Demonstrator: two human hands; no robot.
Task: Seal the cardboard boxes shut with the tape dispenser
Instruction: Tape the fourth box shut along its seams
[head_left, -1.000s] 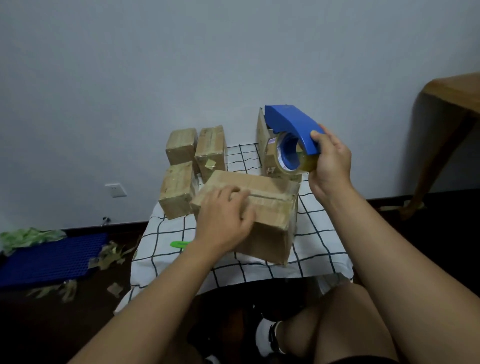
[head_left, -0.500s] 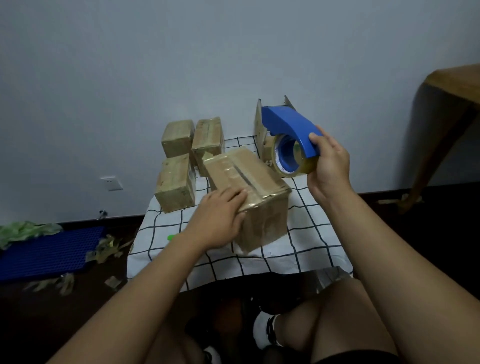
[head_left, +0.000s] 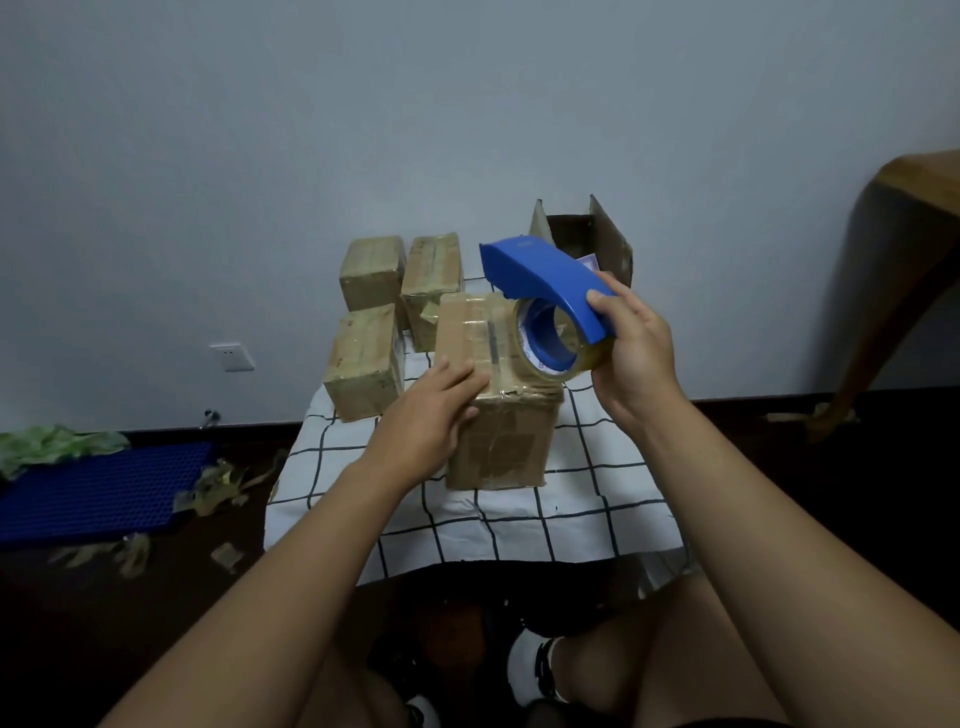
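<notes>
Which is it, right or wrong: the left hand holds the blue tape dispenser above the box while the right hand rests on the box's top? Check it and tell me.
Wrong in one respect: the hands are swapped. The head view shows the right hand gripping the blue tape dispenser above the box, while the left hand rests on the box's top.

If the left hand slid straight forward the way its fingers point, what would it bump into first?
Probably the tape roll in the blue tape dispenser, held just above the cardboard box that the left hand rests on. Depth is hard to judge.
</notes>
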